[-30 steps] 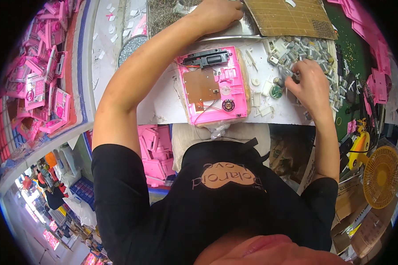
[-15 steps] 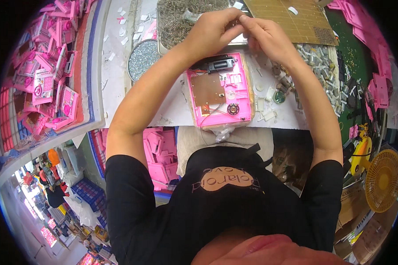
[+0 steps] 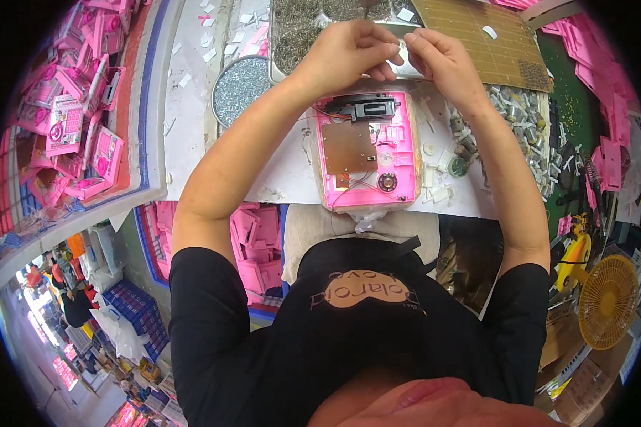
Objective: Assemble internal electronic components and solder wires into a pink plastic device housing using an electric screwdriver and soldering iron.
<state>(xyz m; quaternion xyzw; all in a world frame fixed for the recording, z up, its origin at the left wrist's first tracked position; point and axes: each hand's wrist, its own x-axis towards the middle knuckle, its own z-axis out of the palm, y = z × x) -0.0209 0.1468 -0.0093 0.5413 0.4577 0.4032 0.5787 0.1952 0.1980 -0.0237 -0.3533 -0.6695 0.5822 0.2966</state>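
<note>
Here's the bare left hand, fingers curled, thumb up against forefinger; at three o'clock the bare right hand is pinched too, and whether either grips anything, I can't tell. Down at six o'clock from the left, the nearer hand, lies the open pink plastic housing, half-past seven from the right. Its long axis runs nearly twelve to six, black oblong plastic module at the twelve end, round black speaker towards five.

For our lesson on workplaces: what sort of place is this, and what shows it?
Probably an assembly workshop, perhaps for toys: an open pink casing with a brown board inside, a metal tray of tiny parts beyond it, and many pink pieces heaped at left.
</note>
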